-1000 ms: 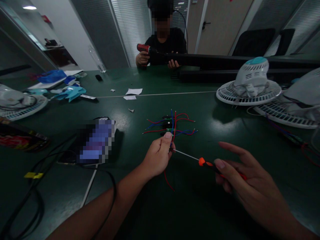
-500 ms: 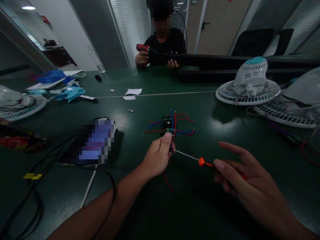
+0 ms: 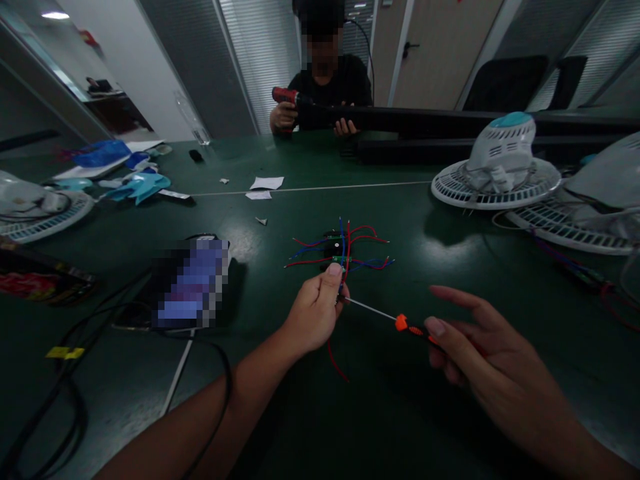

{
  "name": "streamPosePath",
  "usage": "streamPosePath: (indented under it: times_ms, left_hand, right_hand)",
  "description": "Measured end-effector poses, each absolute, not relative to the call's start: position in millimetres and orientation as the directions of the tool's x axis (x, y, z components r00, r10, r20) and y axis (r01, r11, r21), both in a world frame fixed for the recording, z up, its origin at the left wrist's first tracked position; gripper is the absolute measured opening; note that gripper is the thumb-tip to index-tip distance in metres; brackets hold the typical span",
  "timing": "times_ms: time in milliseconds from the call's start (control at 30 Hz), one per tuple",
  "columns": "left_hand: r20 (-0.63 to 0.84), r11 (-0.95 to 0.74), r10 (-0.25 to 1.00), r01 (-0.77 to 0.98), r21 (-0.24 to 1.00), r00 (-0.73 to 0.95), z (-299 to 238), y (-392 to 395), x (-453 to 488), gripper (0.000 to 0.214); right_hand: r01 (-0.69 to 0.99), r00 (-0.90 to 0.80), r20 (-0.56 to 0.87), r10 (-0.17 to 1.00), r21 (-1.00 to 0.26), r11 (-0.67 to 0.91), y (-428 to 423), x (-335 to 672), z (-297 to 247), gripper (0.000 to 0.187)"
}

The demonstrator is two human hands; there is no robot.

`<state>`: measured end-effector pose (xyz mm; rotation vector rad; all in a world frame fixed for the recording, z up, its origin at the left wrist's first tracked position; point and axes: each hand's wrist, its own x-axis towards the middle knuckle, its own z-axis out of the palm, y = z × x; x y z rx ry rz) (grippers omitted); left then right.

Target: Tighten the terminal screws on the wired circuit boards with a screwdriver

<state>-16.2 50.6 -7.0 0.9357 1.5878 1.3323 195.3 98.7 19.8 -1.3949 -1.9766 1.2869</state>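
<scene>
My left hand (image 3: 311, 313) is closed, thumb on top, around a small wired circuit board that the fingers mostly hide. Red and blue wires (image 3: 349, 241) rise from it, and one red wire (image 3: 337, 361) hangs below the hand. Between thumb and fingers, my right hand (image 3: 493, 357) holds a screwdriver (image 3: 401, 323) with an orange and black handle; its index finger is stretched out. The thin shaft points left, its tip at the part in my left hand. Just beyond lie several small circuit boards (image 3: 333, 249) with red and blue wires spread to both sides.
White fan-like housings (image 3: 500, 160) stand at the right, another (image 3: 45, 207) at the left. A phone (image 3: 195, 283), black cables (image 3: 75, 393) and a dark can (image 3: 45, 277) occupy the left. Across the green table (image 3: 400, 400), a person holds a red power drill (image 3: 285, 95) against long black bars (image 3: 425, 123).
My right hand and the screwdriver handle have shifted slightly left, and the handle shows a little turned. My left hand is almost still.
</scene>
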Motion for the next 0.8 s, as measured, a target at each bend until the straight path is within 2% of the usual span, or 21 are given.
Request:
streamPosePath:
  times_ms: [167,433,600,667,800]
  left_hand:
    - [-0.147,0.163,0.918,0.012,0.987,-0.368,-6.2,50.2,-16.2,0.054]
    - [-0.127,0.143,0.922,0.017,0.990,-0.365,-7.7,50.7,-15.6,0.054]
    - [-0.132,0.149,0.919,0.017,0.989,-0.372,-7.3,51.3,-15.6,0.055]
    - [-0.140,0.156,0.915,0.011,0.988,-0.377,-7.5,51.6,-16.0,0.054]
    - [-0.128,0.153,0.919,0.036,0.988,-0.372,-8.5,51.5,-16.7,0.054]
  right_hand:
    - [0.534,-0.409,-0.169,0.897,-0.841,0.085,99.3,194.8,20.1,0.066]
    - [0.421,-0.357,-0.116,0.927,-0.906,0.049,98.0,193.6,18.7,0.065]
    - [0.463,-0.373,-0.245,0.895,-0.885,-0.050,97.1,194.3,20.5,0.067]
    - [0.494,-0.385,-0.257,0.887,-0.868,-0.037,97.9,194.6,20.3,0.067]
    - [0.476,-0.405,-0.171,0.898,-0.878,0.047,99.2,194.8,18.5,0.064]
